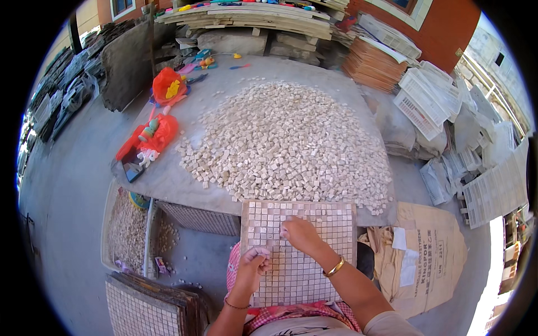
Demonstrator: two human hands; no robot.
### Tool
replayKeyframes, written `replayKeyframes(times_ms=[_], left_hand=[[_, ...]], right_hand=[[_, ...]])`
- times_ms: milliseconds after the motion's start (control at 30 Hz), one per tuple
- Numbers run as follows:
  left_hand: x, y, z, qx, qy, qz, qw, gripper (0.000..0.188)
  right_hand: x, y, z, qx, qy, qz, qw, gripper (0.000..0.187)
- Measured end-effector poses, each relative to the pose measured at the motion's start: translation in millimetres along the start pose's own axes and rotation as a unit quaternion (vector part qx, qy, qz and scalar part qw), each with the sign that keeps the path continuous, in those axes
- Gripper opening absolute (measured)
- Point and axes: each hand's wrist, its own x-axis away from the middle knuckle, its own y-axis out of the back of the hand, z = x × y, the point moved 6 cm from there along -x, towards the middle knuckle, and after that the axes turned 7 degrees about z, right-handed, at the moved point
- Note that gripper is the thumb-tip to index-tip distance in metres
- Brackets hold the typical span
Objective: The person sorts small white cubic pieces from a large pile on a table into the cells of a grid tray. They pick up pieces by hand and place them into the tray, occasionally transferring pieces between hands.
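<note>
A square tile tray [355, 235] with a grid of small square stone tiles rests over my lap, its far edge against the stone table. Over its left side, my left hand [255, 269] hovers with fingers curled together; whatever they hold is too small to name. My right hand [302, 235], above the upper middle of the grid, has its fingertips pinched downward on the tiles. What sits between those fingers is hidden. Darker gaps or tiles show in the grid near both hands. Just beyond the tray spreads a large heap of loose pale stone tiles [280, 143].
A stack of filled tile trays [137, 308] stands at lower left, below a white bin [105, 241] of loose tiles. Red plastic bags [165, 131], toys and a phone [133, 172] lie on the table's left. A tan sack [437, 263] and white crates [420, 103] are at right.
</note>
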Motion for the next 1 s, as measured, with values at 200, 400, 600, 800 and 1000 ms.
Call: replayKeyframes(times_ms=[200,400,600,800,1000], left_hand=[[3,1,4,-0.074,0.019,-0.002,0.997,0.011],[5,-3,1,-0.1,0.012,-0.015,0.995,0.012],[5,8,1,-0.103,0.005,-0.029,0.994,0.012],[3,0,1,-0.128,-0.001,-0.021,0.992,0.013],[4,5,1,-0.142,-0.013,-0.02,0.99,0.014]], right_hand=[[1,-1,5,-0.002,0.042,0.012,0.999,0.014],[12,-9,1,-0.021,0.028,-0.025,0.999,0.017],[3,-2,-3,-0.048,0.01,-0.051,0.997,0.018],[0,-4,-8,-0.04,0.078,-0.046,0.995,0.017],[12,18,-13,-0.074,0.026,-0.038,0.996,0.013]])
